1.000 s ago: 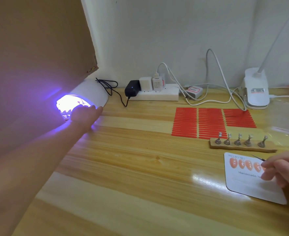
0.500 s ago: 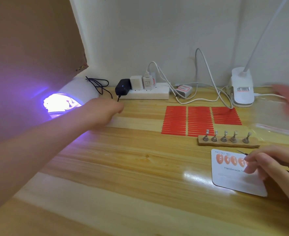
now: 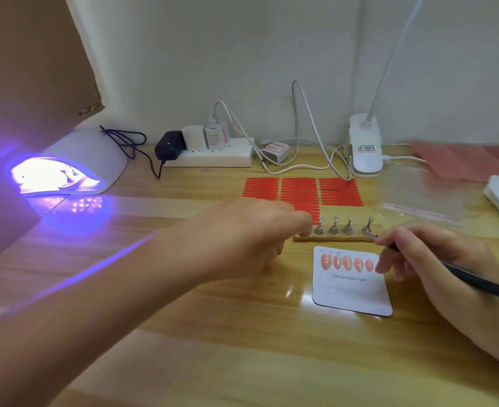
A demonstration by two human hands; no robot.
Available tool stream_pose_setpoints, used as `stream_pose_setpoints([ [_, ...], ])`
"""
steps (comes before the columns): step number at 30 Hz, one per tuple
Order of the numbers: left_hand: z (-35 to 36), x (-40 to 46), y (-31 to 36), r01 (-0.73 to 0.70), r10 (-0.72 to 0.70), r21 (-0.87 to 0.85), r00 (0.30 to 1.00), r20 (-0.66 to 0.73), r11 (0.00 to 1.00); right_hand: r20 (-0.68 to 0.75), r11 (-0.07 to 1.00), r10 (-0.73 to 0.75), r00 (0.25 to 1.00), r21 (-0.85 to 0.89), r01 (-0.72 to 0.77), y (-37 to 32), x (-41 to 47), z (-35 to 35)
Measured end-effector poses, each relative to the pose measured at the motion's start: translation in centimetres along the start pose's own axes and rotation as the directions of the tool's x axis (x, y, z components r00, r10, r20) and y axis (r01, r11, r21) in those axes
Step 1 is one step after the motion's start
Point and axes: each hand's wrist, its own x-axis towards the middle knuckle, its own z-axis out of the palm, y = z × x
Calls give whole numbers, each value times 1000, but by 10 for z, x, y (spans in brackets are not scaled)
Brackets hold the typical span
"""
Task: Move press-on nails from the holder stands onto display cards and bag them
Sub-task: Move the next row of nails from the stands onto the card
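My left hand (image 3: 242,239) has come back from the UV lamp (image 3: 66,168) to the holder strip (image 3: 330,237), fingers curled, grip unclear; my right hand (image 3: 424,254) pinches the pen tool (image 3: 477,282); five nails (image 3: 346,262) sit on the display card (image 3: 351,295); bagging looks next.
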Motion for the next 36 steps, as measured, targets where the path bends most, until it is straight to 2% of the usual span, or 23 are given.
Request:
stream_pose_setpoints([
  [1,1,3,7,-15,13,-56,1000,-20,998,-59,995,-101,993,4,102,0,0,-1],
  [3,7,10,10,-31,27,-147,999,-34,989,-77,960,-280,957,-6,280,-11,-9,0],
  [5,13,13,16,-33,23,-195,998,-52,980,-79,949,-316,946,-27,314,-11,-13,-1],
  [8,20,15,20,-24,11,-255,998,-55,967,-100,939,-320,942,-162,302,-8,-10,0],
  [14,28,12,22,3,-29,-327,997,-73,945,76,865,-323,943,-381,327,-7,-13,2],
  [22,20,-3,-5,-62,-27,-381,974,-224,922,88,840,-358,930,-404,362,-4,-11,1],
  [25,20,-15,-20,68,-145,-437,979,-146,897,97,824,-368,925,-426,373,-3,-11,1],
  [27,25,-22,-25,161,-213,-458,975,-63,874,79,830,-377,923,-412,375,-3,-11,1],
  [30,35,-26,-28,221,-252,-485,968,2,846,12,847,-401,916,-376,376,-2,-12,2],
  [34,42,-24,-30,221,-280,-537,959,-30,814,-176,899,-410,895,-243,364,-7,-6,-2],
  [36,44,-25,-31,209,-293,-556,954,-65,804,-176,887,-422,889,-281,366,-10,2,-11],
])
